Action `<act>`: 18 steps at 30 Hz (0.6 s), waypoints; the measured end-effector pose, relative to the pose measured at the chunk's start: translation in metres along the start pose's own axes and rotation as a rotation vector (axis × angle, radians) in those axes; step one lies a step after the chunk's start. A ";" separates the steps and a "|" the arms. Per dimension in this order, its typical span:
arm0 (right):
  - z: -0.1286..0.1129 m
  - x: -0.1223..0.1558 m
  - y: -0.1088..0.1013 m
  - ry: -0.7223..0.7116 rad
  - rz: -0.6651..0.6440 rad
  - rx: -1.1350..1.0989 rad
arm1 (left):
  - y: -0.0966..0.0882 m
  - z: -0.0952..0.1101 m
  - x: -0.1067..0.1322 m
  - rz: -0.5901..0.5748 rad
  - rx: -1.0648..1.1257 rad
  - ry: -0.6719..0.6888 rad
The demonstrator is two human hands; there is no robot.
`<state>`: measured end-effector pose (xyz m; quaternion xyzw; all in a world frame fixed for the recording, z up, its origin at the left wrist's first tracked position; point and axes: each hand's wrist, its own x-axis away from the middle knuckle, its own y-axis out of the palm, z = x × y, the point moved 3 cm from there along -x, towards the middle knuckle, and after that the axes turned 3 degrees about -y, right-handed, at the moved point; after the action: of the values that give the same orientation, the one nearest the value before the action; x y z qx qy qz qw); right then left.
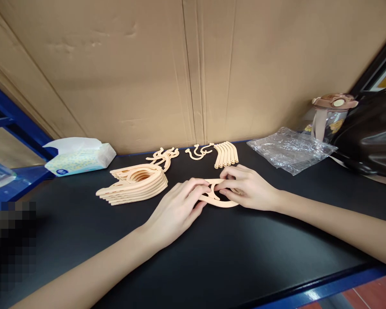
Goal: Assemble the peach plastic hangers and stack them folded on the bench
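Note:
Both my hands grip one peach plastic hanger body just above the black tabletop. My left hand has its fingers closed on the left end of the piece. My right hand is closed on its other side, fingers bent over the central opening and partly hiding it. Left of my hands lies a stack of similar peach hanger bodies. Behind that stack is a small tangle of peach hooks. A few more loose hooks lie farther right, beside a row of curved hanger arms.
A tissue pack stands at the back left. A crumpled clear plastic bag lies at the back right, near a drinking bottle and a dark brown bag. Cardboard rises behind the black table.

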<state>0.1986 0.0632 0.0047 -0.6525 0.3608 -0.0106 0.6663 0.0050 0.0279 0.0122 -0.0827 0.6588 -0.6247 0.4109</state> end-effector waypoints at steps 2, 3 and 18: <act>-0.002 0.000 -0.002 -0.009 0.008 -0.029 | -0.002 -0.002 -0.001 0.041 -0.022 -0.017; -0.004 0.000 -0.003 -0.014 0.012 -0.045 | -0.003 -0.003 -0.001 0.075 -0.044 -0.034; -0.020 0.000 -0.004 -0.199 -0.027 -0.054 | 0.001 0.002 0.004 0.047 -0.167 -0.150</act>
<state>0.1909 0.0449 0.0107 -0.6727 0.2844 0.0548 0.6808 0.0042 0.0239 0.0099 -0.1480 0.6776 -0.5500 0.4653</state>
